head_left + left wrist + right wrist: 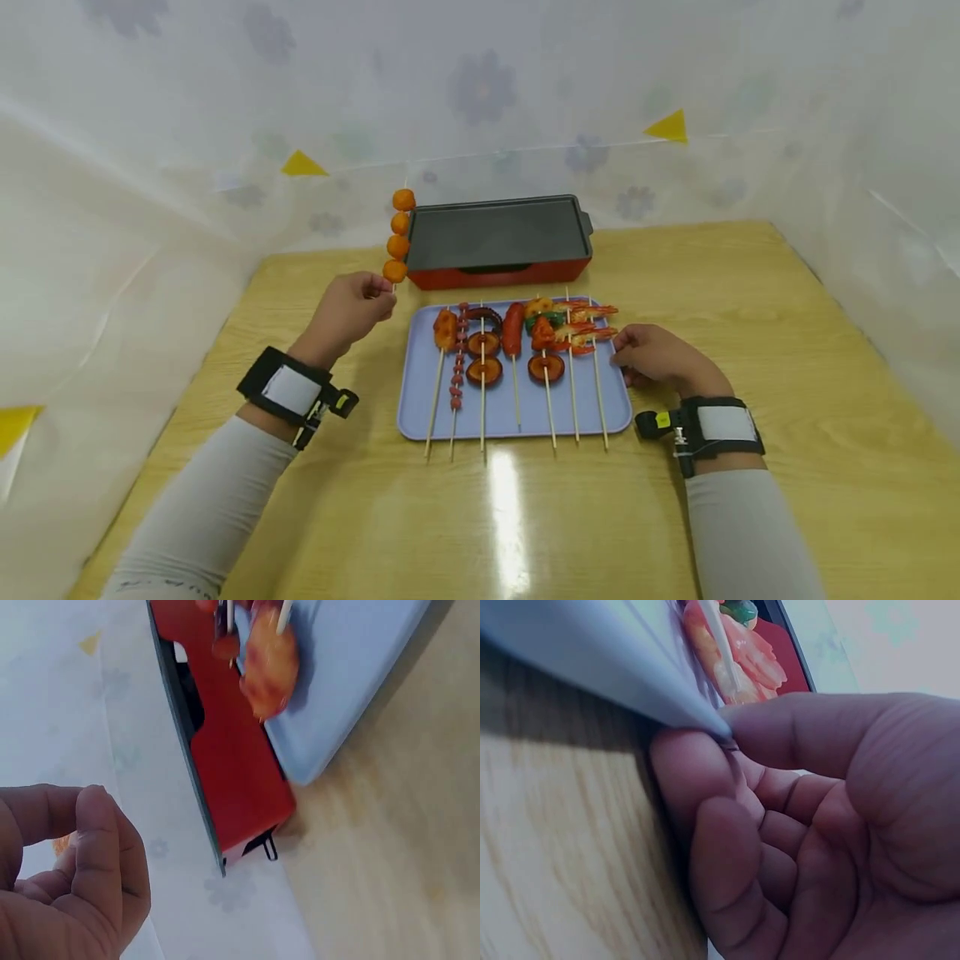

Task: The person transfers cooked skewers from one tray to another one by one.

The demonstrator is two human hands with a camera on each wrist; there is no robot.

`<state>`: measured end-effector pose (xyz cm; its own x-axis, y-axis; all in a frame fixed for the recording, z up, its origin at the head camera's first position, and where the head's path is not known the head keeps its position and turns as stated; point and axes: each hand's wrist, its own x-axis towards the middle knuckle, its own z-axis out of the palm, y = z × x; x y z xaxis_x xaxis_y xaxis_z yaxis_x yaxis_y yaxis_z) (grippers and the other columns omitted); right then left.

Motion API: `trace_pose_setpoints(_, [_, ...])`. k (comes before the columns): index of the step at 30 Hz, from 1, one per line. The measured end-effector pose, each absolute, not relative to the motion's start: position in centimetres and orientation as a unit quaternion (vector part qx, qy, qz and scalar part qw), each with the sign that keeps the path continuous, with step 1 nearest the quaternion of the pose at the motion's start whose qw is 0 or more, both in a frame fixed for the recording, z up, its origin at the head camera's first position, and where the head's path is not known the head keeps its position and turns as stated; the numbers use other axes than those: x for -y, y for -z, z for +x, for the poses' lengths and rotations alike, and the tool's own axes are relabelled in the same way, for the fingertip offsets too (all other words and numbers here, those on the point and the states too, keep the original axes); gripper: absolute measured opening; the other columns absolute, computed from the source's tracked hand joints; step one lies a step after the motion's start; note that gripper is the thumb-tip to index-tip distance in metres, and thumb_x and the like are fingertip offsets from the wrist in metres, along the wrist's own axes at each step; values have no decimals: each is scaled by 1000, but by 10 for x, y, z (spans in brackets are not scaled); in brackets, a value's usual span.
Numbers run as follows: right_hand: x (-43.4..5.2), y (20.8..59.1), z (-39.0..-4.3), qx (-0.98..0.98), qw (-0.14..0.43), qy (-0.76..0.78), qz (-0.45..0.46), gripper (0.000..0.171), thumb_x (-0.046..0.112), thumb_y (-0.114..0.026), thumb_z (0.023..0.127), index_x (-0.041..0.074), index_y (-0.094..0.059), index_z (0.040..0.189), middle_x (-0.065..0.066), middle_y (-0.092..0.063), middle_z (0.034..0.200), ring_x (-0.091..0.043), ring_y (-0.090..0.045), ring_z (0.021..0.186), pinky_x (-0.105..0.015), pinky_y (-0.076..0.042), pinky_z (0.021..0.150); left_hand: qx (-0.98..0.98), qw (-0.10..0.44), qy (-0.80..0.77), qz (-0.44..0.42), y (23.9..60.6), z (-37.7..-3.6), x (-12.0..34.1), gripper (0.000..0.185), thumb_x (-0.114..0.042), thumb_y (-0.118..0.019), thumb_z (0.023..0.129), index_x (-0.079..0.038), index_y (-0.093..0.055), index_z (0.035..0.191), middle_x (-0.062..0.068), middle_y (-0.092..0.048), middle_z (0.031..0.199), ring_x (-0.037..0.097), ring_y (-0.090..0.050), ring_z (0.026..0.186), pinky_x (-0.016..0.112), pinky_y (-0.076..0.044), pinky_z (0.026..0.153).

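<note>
My left hand (pixel 378 298) pinches the bottom of a skewer of orange balls (pixel 398 235) and holds it upright, left of a grill pan (pixel 498 233) with a black plate and red base. In the left wrist view the curled fingers (pixel 97 847) hide most of the skewer. My right hand (pixel 624 357) pinches the right rim of a blue tray (pixel 525 412); thumb and forefinger meet at the tray edge (pixel 630 682) in the right wrist view. Several skewers lie on the tray: shrimp (pixel 588 327), sausage (pixel 513 327), sliced rounds (pixel 483 357) and a fried piece (pixel 446 328).
The tray and grill stand on a wooden table (pixel 750 333). A white flowered cloth wall (pixel 480 92) with yellow flags surrounds the table on three sides. Skewer sticks overhang the tray's near edge.
</note>
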<state>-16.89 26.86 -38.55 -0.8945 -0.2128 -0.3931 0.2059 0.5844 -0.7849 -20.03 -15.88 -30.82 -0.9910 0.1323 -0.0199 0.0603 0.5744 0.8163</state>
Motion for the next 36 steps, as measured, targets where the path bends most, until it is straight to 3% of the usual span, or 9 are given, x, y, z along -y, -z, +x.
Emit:
trace_pose_setpoints(16, [-273,394,-165,-855,247,456,17,22,11,-56,97,-3,-50,113,-9,-56,82,-18,-58,70,-32,-50,62,-891,73,-448,-3,359,-132,141,16,-8,-62,91,3,-65,103,12,-62,89,21,-58,77,29,-49,63])
trace_pose_setpoints(26, [-280,396,-162,-857,240,456,23,24,13,-58,97,-2,-50,114,-8,-56,83,-18,-58,70,-31,-50,61,-885,108,-452,-16,380,-120,126,8,-3,-63,87,1,-68,92,7,-62,80,18,-56,70,27,-45,58])
trace_pose_setpoints(36, [-287,395,-158,-854,240,461,26,25,14,-57,98,-2,-49,115,-8,-56,83,-18,-58,70,-31,-50,60,-897,128,-423,-13,379,-117,120,4,-5,-68,84,-2,-69,83,4,-62,72,16,-52,62,26,-41,53])
